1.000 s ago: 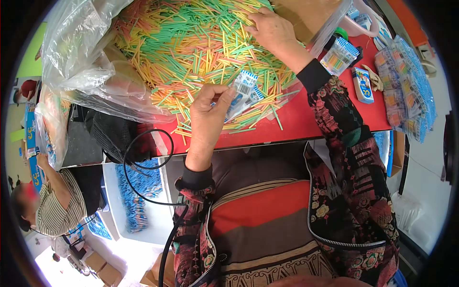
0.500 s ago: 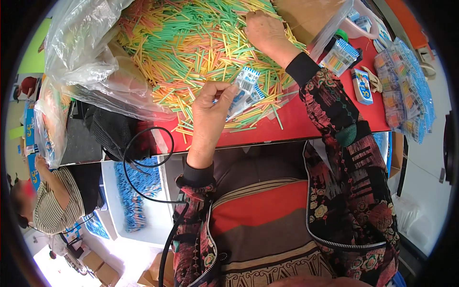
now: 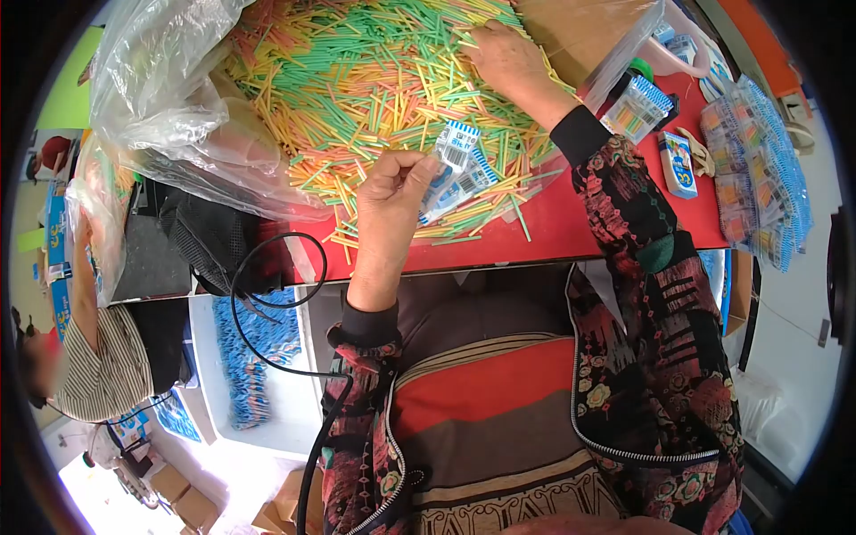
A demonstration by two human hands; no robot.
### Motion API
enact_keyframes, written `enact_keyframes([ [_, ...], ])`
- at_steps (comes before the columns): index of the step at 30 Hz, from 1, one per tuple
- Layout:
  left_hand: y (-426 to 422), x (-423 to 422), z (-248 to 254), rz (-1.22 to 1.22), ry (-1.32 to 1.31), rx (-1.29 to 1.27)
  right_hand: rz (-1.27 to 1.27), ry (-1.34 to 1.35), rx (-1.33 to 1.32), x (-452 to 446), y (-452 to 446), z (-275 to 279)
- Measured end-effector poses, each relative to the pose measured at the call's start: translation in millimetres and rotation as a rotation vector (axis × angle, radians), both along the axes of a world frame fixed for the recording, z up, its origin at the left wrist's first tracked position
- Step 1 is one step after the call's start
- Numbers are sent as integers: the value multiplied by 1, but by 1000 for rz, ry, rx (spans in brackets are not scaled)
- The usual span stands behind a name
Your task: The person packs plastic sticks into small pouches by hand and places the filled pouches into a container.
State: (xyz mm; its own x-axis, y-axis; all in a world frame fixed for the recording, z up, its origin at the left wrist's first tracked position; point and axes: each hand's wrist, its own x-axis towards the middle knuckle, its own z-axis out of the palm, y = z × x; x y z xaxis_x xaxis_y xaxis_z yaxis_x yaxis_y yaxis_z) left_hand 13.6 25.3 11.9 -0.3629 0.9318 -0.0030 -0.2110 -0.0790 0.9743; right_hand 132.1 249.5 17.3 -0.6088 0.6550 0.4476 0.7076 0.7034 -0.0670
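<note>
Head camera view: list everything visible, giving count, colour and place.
Sticks: uncountable; green, yellow, orange; heaped on table
Table: one, red, centre
Held packet: one, blue-white, left fingers
Plastic bag: one, clear, left of heap
Packet bundle: one, mostly blue, table's right
Box: one, blue-white-yellow, beside bundle
Basket: one, pinkish, upper right
Mesh bag: one, black, table's left
Bin: one, white, below table
Co-worker: one, striped top, far left
Left hand: one, black cuff, centre
Right hand: one, black cuff, at heap
</note>
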Motion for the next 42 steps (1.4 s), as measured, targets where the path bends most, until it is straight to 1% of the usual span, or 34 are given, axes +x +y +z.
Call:
enact_keyframes([
  [1, 0, 0, 1, 1, -25, 6, -1, 0, -1, 2, 2, -4],
  [3, 0, 1, 3, 0, -49, 13, 54, 20, 126, 3, 7, -11],
  [7, -1, 1, 8, 16, -91, 7, 35, 27, 161, 4, 5, -6],
  [9, -2, 0, 9, 28, -121, 2, -151, 38, -91, 1, 2, 1],
  [10, -2, 0, 8, 31, -198, 53, -152, 39, -92, 2, 8, -4],
  [11, -1, 0, 8, 33, -274, 104, 315, 513, -235, 4, 16, -10],
  [12, -1, 1, 10, 32, -274, 102, 791, 982, -370, 6, 23, -17],
  [13, 1, 3, 15, 32, -432, 123, 790, 983, -370, 6, 9, 0],
  [14, 2, 4, 17, 35, -590, 142, 436, 1095, -824, 5, -19, 32],
  [15, 3, 5, 17, 37, -589, 140, 39, 1154, -1258, 3, -35, 49],
  [16, 6, 6, 16, 20, -697, 172, 40, 1154, -1262, 4, -36, 41],
  [18, 14, 11, 12, -9, -870, 226, 371, 1363, -1435, 4, -39, 17],
  [19, 17, 15, 10, -36, -974, 255, 333, 1433, -1467, 0, -52, 19],
  [20, 20, 20, 8, -64, -1077, 286, 334, 1434, -1472, -3, -62, 19],
  [22, 30, 26, 5, -83, -1043, 296, 382, 1412, -1507, -9, -79, 19],
  [23, 34, 27, 4, -76, -1037, 278, 267, 1463, -1480, -14, -91, 22],
  [24, 36, 28, 2, -69, -1031, 261, 266, 1463, -1482, -14, -94, 20],
  [26, 34, 29, 3, -74, -1021, 255, 347, 1463, -1416, -14, -99, 14],
  [27, 33, 29, 4, -82, -1011, 250, 345, 1465, -1416, -12, -99, 14],
  [29, 28, 28, 12, -92, -1000, 245, 447, 1404, -1488, -6, -101, 13],
  [32, 23, 27, 21, -144, -989, 295, 496, 1442, -1412, -6, -105, 15],
  [35, 24, 27, 17, -153, -960, 345, 466, 1461, -1434, -8, -109, 16],
  [38, 25, 28, 8, -92, -1038, 325, 517, 1483, -1462, -11, -113, 13],
  [40, 25, 28, 4, -18, -1057, 265, 500, 1527, -1471, -10, -117, 16],
  [42, 24, 28, 1, -2, -1089, 260, 486, 1571, -1480, -14, -121, 16],
])
